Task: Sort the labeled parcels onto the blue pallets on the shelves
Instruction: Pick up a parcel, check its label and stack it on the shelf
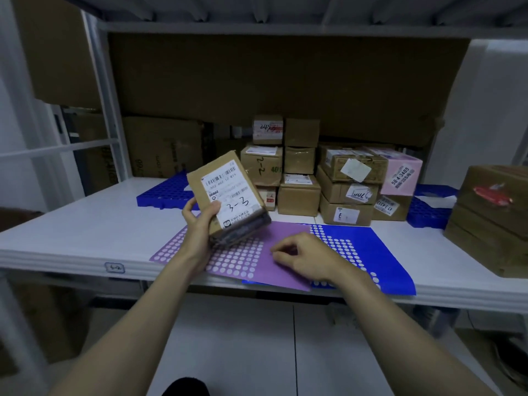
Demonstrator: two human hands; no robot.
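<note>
We see the left hand (200, 221) holding a small cardboard parcel (228, 195) up above the front of the white shelf (85, 224). The thumb lies across the parcel's labeled face near its lower left corner, and the other fingers wrap behind the box, out of our view, so the parcel sits pinched between thumb in front and fingers at the back. It is tilted, its top leaning away and to the left, and its white shipping label (228, 195) faces us with a barcode and the handwritten mark "3-3" (the smaller print is too blurred for us to read).

The right hand (300, 258) rests low over a purple sheet of round stickers (243, 258) lying flat on the shelf. Its fingers are loosely curled with the tips at or just above the paper; we cannot tell whether they pinch anything. A blue sticker sheet (371, 252) lies partly under the purple one, on its right.

Behind the sheets, a stack of labeled cardboard parcels (300, 178) stands in the middle of the shelf, among them a pink-wrapped box (400, 175) on the right side. A blue pallet (160, 192) shows to the left of the stack and another blue pallet (428, 207) to its right. A large brown carton (491, 218) sits at the far right of the shelf. A small tag (114, 268) is stuck to the shelf's front edge.
</note>
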